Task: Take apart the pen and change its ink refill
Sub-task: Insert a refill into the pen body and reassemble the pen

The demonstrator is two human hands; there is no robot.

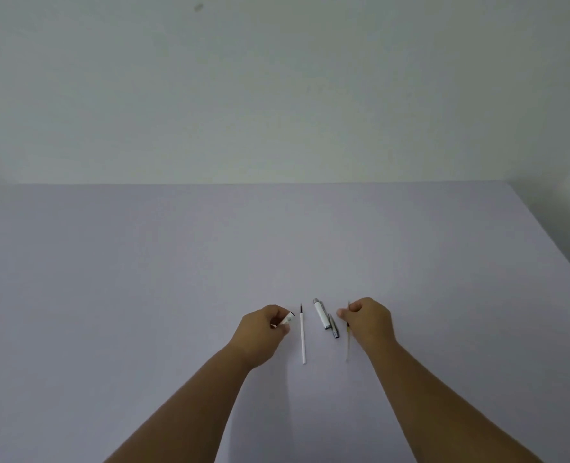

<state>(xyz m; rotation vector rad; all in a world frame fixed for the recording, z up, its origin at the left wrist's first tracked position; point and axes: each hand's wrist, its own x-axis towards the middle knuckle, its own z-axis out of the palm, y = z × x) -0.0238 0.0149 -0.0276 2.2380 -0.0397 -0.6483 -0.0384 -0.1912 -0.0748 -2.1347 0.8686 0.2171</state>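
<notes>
Head view: we are gripping a pen piece (287, 319) in our left hand (265, 329), nearer the white refill (303, 340) lying lengthwise on the worktop (143, 279); our right hand (368, 320) is pinching a thin yellowish refill (348, 347).

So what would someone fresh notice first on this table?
Two bare hands near the front of the grey table, with pen parts between them. The left hand holds a short white pen piece; a white refill and a pen cap lie between. The right hand pinches a thin pale refill.
</notes>
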